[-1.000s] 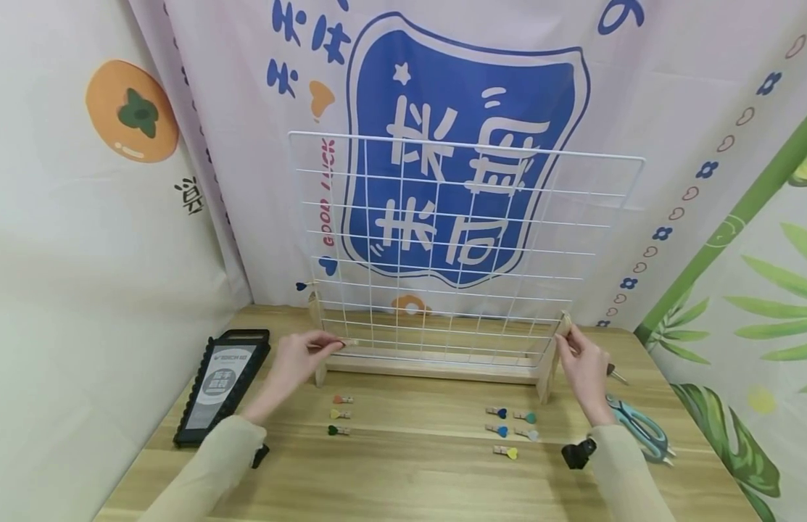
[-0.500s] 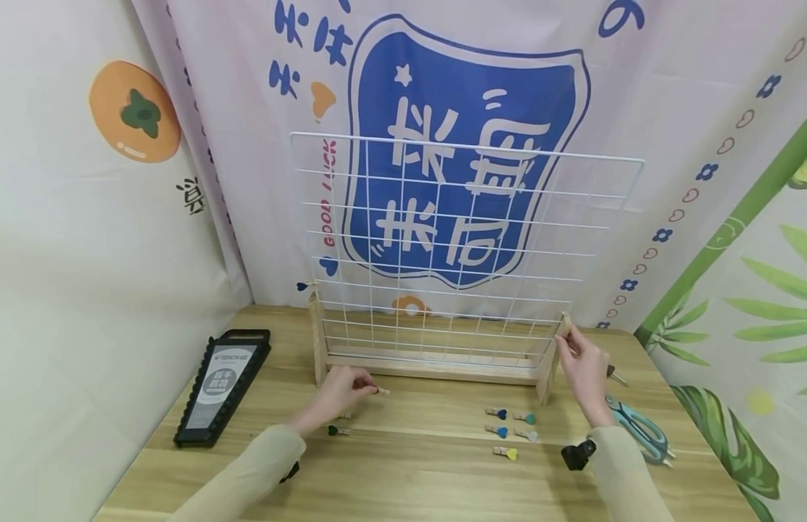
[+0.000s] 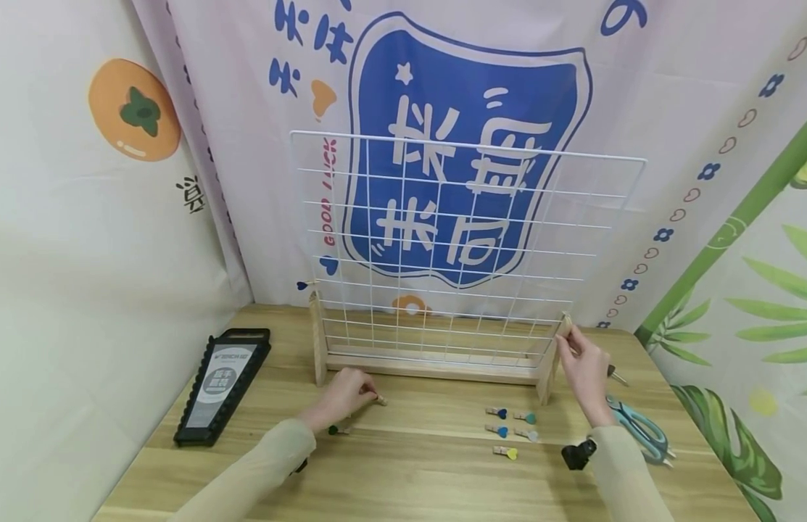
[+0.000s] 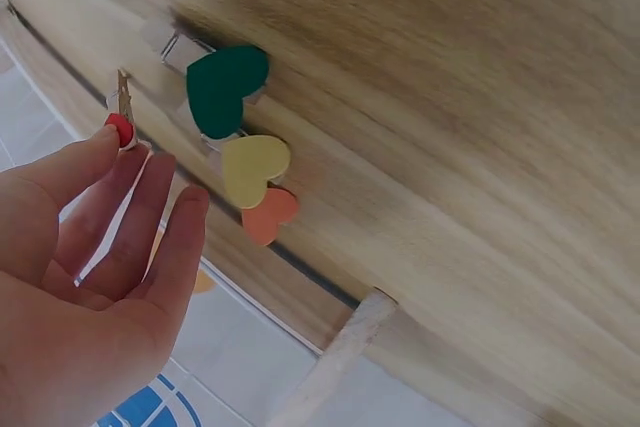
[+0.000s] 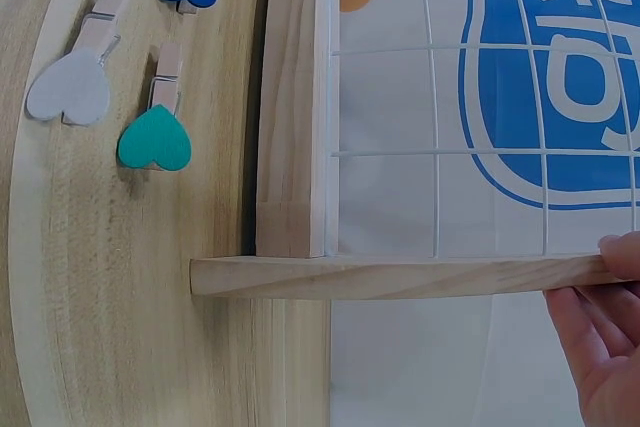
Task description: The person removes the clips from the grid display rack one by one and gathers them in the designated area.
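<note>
In the head view my left hand (image 3: 343, 399) is low over the table in front of the stand, pinching a small wooden clothespin (image 3: 381, 399) with a red heart, clearer in the left wrist view. Beside it in that view lie clothespins with a green heart (image 4: 225, 89), a yellow heart (image 4: 256, 169) and an orange heart (image 4: 268, 217). My right hand (image 3: 582, 359) grips the right upright (image 5: 420, 277) of the wooden stand (image 3: 436, 371), near its top. The stand holds an upright white wire grid (image 3: 468, 147). A dark blue heart clothespin (image 3: 303, 286) is at the grid's left edge.
Several heart clothespins lie on the right, including a teal one (image 3: 529, 417), a white one (image 3: 531, 435) and a yellow one (image 3: 511, 453). Blue-handled scissors (image 3: 644, 431) lie beside my right forearm. A black tool holder (image 3: 222, 384) lies on the left.
My left hand has moved down and right from the grid's lower left to the table front, carrying the clothespin. The orange and yellow clothespins are now covered in the head view. My right hand stays put.
</note>
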`<state>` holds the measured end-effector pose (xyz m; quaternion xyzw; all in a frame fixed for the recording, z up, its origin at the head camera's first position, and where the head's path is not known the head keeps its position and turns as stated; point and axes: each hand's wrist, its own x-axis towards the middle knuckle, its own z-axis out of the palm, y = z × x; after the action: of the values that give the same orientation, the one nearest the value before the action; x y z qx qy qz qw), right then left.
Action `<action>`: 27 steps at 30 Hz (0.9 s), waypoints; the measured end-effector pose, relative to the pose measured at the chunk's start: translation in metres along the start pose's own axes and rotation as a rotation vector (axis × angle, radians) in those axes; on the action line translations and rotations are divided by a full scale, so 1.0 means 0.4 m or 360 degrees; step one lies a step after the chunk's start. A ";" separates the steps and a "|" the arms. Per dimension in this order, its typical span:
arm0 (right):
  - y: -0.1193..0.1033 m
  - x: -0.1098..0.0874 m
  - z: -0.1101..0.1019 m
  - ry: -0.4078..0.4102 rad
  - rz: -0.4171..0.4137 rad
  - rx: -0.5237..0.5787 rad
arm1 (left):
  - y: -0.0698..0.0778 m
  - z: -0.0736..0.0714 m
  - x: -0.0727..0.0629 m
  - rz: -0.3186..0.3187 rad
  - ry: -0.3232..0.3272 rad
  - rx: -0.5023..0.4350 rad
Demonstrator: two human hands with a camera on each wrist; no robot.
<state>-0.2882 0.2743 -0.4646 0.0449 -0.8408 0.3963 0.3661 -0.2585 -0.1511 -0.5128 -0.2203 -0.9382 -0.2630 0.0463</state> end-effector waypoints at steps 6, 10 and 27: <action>-0.003 0.000 0.000 0.0000 0.0002 -0.0010 | -0.007 0.006 -0.006 0.0062 0.0015 0.0086; -0.005 -0.001 -0.001 -0.0009 -0.0015 0.0005 | -0.009 0.008 -0.007 0.0083 0.0000 0.0122; 0.003 0.000 0.000 -0.0008 0.0008 -0.0016 | -0.019 -0.053 -0.006 0.0031 0.0160 -0.0043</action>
<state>-0.2886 0.2752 -0.4654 0.0420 -0.8439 0.3928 0.3631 -0.2602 -0.1689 -0.4989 -0.2167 -0.9288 -0.2859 0.0930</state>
